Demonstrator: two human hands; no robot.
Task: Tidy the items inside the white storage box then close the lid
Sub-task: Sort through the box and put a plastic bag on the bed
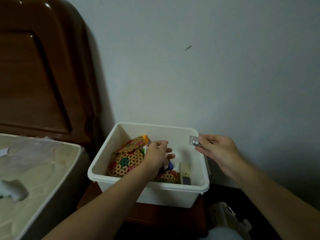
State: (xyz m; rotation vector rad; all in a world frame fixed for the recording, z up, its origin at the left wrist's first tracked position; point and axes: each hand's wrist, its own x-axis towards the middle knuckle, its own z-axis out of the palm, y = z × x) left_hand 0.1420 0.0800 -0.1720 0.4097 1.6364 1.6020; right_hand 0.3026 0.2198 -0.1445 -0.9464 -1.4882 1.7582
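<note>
White storage box [152, 193] open on wooden stand by wall, no lid visible. Left hand [156, 154] curled on colourful woven mats [128, 160] inside; right hand [215, 149] pinching small silver packet [194, 141] over rim — lower into free corner, w/ mats pressed flat first.

The room is looking dim and a little grey. Small bright spots are shining on the top of the brown headboard [43, 66], so light is coming from above. The white box [173, 191] is looking the brightest, and the floor under it is sinking into dark shadow. The mattress [34, 161] on the left is looking blurry, and the things on it are smearing. The left hand [156, 154] is looking soft. The headboard's edge is bending near the side of the picture. The wall [207, 66] is getting darker toward the corners.
</note>
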